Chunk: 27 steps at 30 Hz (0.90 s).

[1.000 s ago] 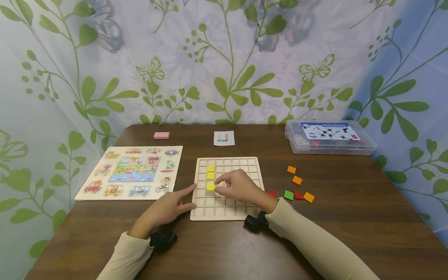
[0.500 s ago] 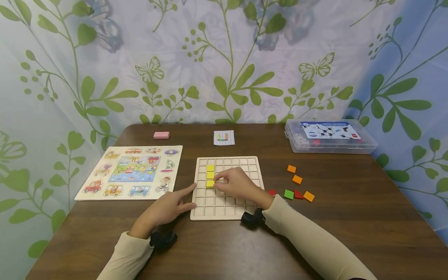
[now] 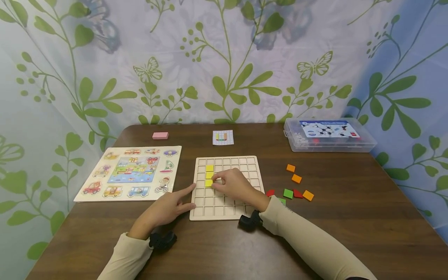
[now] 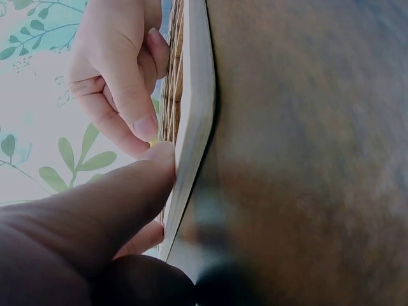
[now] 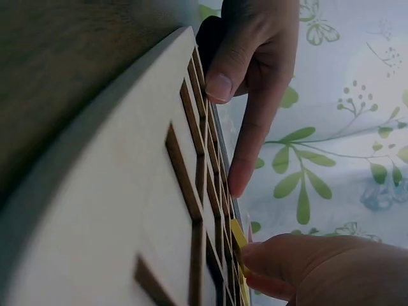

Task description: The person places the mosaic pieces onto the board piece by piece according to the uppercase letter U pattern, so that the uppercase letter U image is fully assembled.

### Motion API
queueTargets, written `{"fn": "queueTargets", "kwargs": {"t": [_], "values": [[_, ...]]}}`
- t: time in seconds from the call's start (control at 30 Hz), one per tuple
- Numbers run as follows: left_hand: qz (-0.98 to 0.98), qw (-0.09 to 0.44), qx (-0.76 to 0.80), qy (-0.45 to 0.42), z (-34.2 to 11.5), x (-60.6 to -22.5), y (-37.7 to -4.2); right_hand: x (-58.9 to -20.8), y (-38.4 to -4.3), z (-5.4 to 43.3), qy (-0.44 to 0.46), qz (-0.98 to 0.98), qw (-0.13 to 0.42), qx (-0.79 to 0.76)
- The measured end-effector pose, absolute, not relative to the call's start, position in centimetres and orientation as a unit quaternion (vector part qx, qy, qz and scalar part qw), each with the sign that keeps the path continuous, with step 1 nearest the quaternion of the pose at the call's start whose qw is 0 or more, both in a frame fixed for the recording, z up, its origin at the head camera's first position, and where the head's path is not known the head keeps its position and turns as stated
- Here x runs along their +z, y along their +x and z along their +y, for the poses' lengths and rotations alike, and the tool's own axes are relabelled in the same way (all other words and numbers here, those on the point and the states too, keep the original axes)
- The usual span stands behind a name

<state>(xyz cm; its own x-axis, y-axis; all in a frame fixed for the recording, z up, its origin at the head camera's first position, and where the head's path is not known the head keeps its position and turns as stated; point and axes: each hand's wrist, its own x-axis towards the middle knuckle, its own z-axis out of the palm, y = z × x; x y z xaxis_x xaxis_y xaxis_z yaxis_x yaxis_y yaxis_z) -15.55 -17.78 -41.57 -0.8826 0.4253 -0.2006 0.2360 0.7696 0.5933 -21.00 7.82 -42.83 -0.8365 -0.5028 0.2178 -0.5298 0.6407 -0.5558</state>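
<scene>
On the table lies a wooden grid board (image 3: 224, 212) with square cells. Two yellow square tiles (image 3: 209, 168) sit one below the other in its upper left part. Just below them, my right hand (image 3: 235, 186) pinches a third yellow tile (image 3: 208, 183) by its right side, between thumb and index finger. The right wrist view shows this yellow tile (image 5: 238, 239) tilted a little against the grid. At the board's left edge, my left hand (image 3: 168, 208) touches the rim with outstretched thumb and index finger; the left wrist view shows its thumb (image 4: 137, 191) against the edge.
Right of the board lie loose orange (image 3: 296, 179), green (image 3: 288, 193) and red tiles (image 3: 297, 193). A picture puzzle (image 3: 133, 171) is at left. A pink block (image 3: 160, 135), a pattern card (image 3: 223, 137) and a clear plastic case (image 3: 329, 136) stand at the back.
My right hand has moved the third yellow tile slightly away from me, up close beneath the other two. The left hand stays on the board's edge.
</scene>
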Motion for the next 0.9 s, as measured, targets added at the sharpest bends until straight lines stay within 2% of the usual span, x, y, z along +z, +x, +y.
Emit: {"fn": "queueTargets", "kwargs": {"t": [0.5, 0.9], "values": [[0.923, 0.160, 0.295, 0.191, -17.7, -41.4, -15.6, -43.0, -21.1, 7.9, 0.268, -0.918, 0.019, 0.293], [0.925, 0.166, 0.292, 0.177, -17.7, -41.4, -15.5, -41.8, -21.1, 8.8, 0.262, -0.896, 0.000, 0.358]]}}
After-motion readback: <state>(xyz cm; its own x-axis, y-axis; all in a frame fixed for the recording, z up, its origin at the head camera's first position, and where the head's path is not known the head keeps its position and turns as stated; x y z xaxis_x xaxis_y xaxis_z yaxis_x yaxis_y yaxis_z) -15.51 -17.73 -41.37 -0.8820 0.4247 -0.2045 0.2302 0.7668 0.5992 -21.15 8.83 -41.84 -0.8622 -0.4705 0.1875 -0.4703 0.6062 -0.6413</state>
